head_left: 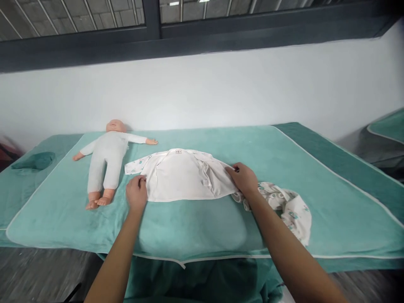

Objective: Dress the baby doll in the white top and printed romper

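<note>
Along the white wall [202, 90], a teal cover [205, 227] is carrying everything under inspection. On it, the doll [109, 155] is lying face up at the left, arms out, in white from neck to shins; the shirt is not on it. The white shirt [179, 176] is lying just beside the doll, in front of the person and between the two hands. By my judgement the laying-out is largely done: the body is lying broad, its hem nearly straight, and the printed left sleeve is reaching outward. Left to settle is the right part, where folds are bunching; I am not seeing a full right sleeve there. The printed bundle [295, 210] is lying crumpled beyond, partly behind the right forearm, and appears unworked.

The left hand [136, 191] is holding its fingers narrow on the shirt's left side, apparently gripping the edge. The right hand [246, 179] is pinching the shirt's right end, fingers narrow also.

Count: one cover, one doll, one shirt, one bundle (whether it is comprising several pieces, I cannot tell), two hands and, smallest, one neck label [178, 152].
</note>
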The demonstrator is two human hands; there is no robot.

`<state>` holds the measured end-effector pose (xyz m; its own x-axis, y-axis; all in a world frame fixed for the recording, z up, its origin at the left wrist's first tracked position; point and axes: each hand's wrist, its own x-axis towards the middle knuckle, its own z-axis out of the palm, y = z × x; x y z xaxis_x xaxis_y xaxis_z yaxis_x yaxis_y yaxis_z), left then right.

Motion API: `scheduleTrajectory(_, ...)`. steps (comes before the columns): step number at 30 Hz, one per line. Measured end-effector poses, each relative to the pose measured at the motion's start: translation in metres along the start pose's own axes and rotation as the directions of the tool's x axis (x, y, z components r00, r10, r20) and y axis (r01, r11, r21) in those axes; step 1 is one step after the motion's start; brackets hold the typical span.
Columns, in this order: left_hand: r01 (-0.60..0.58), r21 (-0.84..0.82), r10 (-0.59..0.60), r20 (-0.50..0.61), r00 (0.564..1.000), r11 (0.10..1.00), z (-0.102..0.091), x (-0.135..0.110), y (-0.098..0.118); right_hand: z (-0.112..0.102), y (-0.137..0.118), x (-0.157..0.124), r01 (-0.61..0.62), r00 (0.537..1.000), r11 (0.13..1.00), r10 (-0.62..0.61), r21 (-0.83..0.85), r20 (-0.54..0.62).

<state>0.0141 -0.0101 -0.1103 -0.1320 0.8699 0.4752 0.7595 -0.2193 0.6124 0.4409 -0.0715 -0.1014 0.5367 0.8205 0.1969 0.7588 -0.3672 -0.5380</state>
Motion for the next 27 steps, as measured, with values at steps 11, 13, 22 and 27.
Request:
scheduleTrajectory(11,0.051,-0.016,-0.051,-0.002,0.999,0.999,0.001,0.000,-0.002,0.018,0.017,0.068,0.155,0.888,0.929,0.018,0.335,-0.460)
scheduleTrajectory(13,0.046,-0.017,-0.046,-0.006,0.999,0.999,0.001,0.000,-0.001,0.024,0.017,0.059,0.165,0.896,0.944,-0.022,0.287,-0.443)
scheduleTrajectory(22,0.025,-0.005,-0.025,-0.009,1.000,1.000,0.000,0.000,0.001,0.037,-0.007,0.045,0.426,0.904,0.902,-0.428,0.071,0.013)
scheduleTrajectory(27,0.033,0.032,-0.034,0.012,0.999,0.999,-0.003,0.000,0.005,0.040,-0.015,0.041,0.375,0.926,0.926,-0.372,0.046,-0.066)
